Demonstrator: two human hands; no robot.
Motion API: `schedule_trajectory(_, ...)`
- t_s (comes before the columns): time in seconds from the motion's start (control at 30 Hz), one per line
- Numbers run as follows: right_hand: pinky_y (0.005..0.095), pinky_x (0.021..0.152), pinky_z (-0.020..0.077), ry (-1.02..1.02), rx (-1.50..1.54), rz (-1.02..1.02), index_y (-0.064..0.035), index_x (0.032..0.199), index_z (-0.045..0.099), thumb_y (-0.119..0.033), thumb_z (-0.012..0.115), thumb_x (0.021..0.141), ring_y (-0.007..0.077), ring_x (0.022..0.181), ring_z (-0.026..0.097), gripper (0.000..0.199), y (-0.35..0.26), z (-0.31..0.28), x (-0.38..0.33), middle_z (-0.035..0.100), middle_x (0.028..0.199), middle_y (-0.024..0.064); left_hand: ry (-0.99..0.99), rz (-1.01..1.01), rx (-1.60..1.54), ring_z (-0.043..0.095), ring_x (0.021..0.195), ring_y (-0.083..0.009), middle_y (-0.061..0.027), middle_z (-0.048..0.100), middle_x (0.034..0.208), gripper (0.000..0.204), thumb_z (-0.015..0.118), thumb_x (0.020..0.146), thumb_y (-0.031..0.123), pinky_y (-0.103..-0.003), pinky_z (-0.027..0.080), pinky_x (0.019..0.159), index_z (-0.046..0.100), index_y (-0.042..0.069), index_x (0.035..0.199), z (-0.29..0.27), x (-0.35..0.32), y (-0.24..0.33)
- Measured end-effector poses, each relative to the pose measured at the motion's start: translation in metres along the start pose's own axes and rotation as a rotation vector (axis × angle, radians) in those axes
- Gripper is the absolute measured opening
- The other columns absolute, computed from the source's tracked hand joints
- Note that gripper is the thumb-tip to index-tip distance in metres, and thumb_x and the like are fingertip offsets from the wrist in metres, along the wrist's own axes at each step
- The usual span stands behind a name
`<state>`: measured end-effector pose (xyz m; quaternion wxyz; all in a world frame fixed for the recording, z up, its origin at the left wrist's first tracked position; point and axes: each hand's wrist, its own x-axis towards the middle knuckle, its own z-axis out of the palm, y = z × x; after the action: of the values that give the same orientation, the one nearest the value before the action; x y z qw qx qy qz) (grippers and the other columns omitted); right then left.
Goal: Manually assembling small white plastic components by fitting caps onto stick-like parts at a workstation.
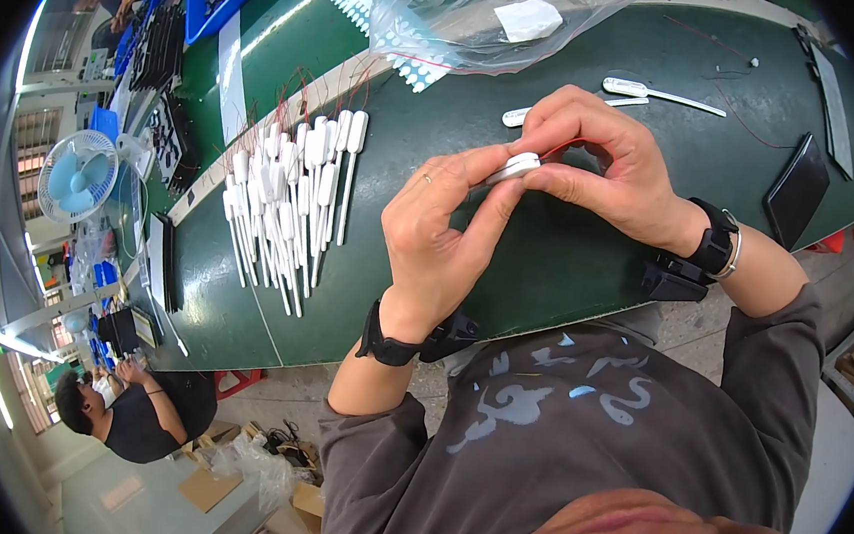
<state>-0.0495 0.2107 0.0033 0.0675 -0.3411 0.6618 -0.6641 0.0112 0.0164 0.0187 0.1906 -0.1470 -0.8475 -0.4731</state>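
Leftmost, well apart from the pile of white plastic sticks (293,186): round fan (78,179), white cage, light-blue blades. Below the fan's side, also left of the pile, a co-worker in a black short-sleeved top (159,422), seen from the side. Beyond the pile, a blue plastic bin (195,18) of small black parts.

Pile itself: many slim stems with broad oblong heads, thin red wires trailing from the head end, all on the dark green smooth surface (536,286). Past the pile's upper right, a sheet of pale-blue dots (357,11).

Right of the pile, the left hand (428,225), ring on one finger, black band at the wrist; grip closed, thumb and forefinger pinching one end of a small white rounded plastic piece (517,168). Piece is held up right of the pile, red wire at its far end. Crumpled clear plastic bag (447,13) lies up and right of the pile.

Farther right, the right hand (620,172), black band and bracelet at the wrist; grip pinching the piece's other end. Beyond it, loose white sticks (626,87). Farthest right of the pile, a flat black rectangular slab (797,191).
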Motion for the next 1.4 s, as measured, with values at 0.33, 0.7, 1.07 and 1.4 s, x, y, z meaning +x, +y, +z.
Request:
schedule_trajectory(0.33, 0.0271, 0.084, 0.0471, -0.029, -0.146, -0.146, -0.0015, 0.105, 0.065, -0.009, 0.073, 0.087, 0.0148, 0.094, 0.058, 0.02, -0.001, -0.004, 0.003, 0.06, 0.104, 0.0073, 0.005, -0.027, -0.032, 0.068, 0.078, -0.0218, -0.0094, 0.072, 0.091, 0.023, 0.078, 0.079, 0.003, -0.031, 0.053, 0.069, 0.07, 0.002, 0.1, 0.004, 0.0, 0.002)
schedule_trajectory(0.7, 0.0322, 0.093, 0.0482, 0.199, 0.102, -0.033, 0.0011, 0.119, 0.061, -0.007, 0.06, 0.095, 0.0166, 0.105, 0.06, 0.025, 0.008, -0.029, 0.02, 0.063, 0.114, 0.0097, 0.034, 0.116, 0.342, 0.065, 0.082, -0.0252, -0.0064, 0.068, 0.089, 0.024, 0.076, 0.078, 0.005, -0.038, 0.053, 0.08, 0.07, 0.007, 0.101, -0.008, 0.006, -0.017)
schedule_trajectory(1.07, 0.0276, 0.084, 0.0508, -0.224, -0.342, 0.174, 0.0007, 0.116, 0.065, -0.014, 0.062, 0.096, 0.0126, 0.094, 0.065, 0.025, 0.0, -0.016, 0.014, 0.071, 0.102, 0.0067, -0.059, 0.313, 0.508, 0.062, 0.094, -0.0229, -0.0032, 0.065, 0.094, 0.024, 0.073, 0.078, 0.005, -0.047, 0.044, 0.099, 0.071, 0.01, 0.102, -0.005, 0.008, -0.022)
schedule_trajectory(1.4, 0.0202, 0.071, 0.0495, -0.153, 0.31, 0.682, -0.0027, 0.11, 0.062, -0.018, 0.066, 0.095, 0.0066, 0.076, 0.062, 0.021, 0.013, -0.013, 0.016, 0.07, 0.094, 0.0046, 0.201, -0.018, 0.269, 0.065, 0.089, -0.0217, -0.0073, 0.068, 0.092, 0.019, 0.07, 0.084, 0.006, -0.038, 0.051, 0.083, 0.071, 0.007, 0.103, -0.012, 0.01, -0.015)
